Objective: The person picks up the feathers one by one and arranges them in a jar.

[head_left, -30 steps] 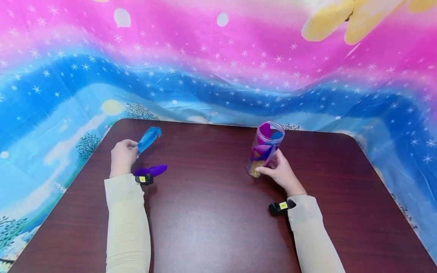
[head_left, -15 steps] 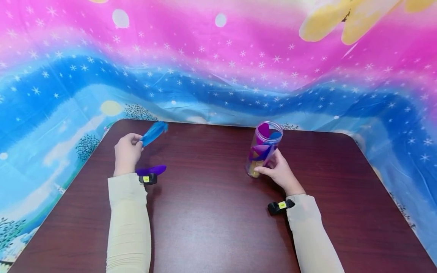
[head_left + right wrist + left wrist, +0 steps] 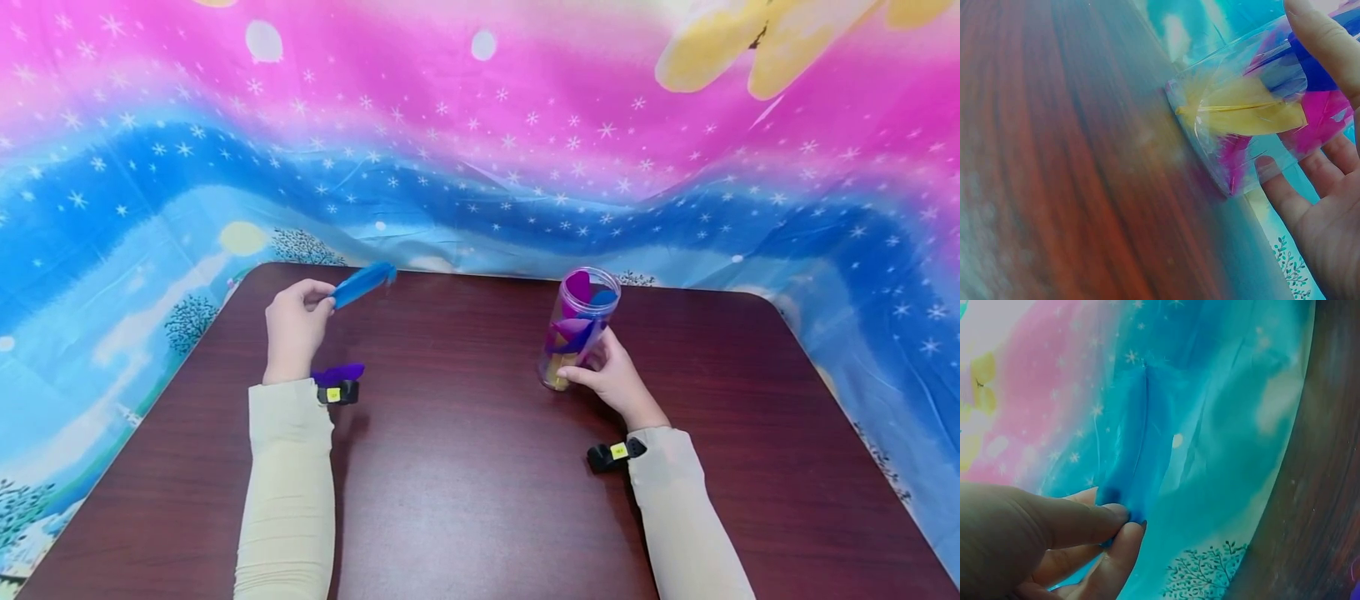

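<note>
A blue feather [image 3: 363,284] is pinched at its lower end between the thumb and fingers of my left hand [image 3: 298,327], raised above the table's left side. The left wrist view shows the feather [image 3: 1141,437] spread out beyond the fingertips. My right hand [image 3: 618,377] grips a clear plastic jar [image 3: 551,379] low on its side; the jar stands upright and its mouth has no lid on. Inside are magenta, blue and purple feathers, plus a yellow feather [image 3: 1247,115] near the bottom. A purple feather [image 3: 343,372] lies on the table, partly hidden behind my left wrist.
The dark brown wooden table [image 3: 450,433] has rounded far corners. A printed pink and blue cloth [image 3: 450,125] hangs behind it and along both sides. Each wrist carries a small black camera, such as the left wrist camera [image 3: 339,392].
My left hand has moved right and slightly away with the blue feather, which now tilts further to the right. The right hand and jar have stayed almost in place.
</note>
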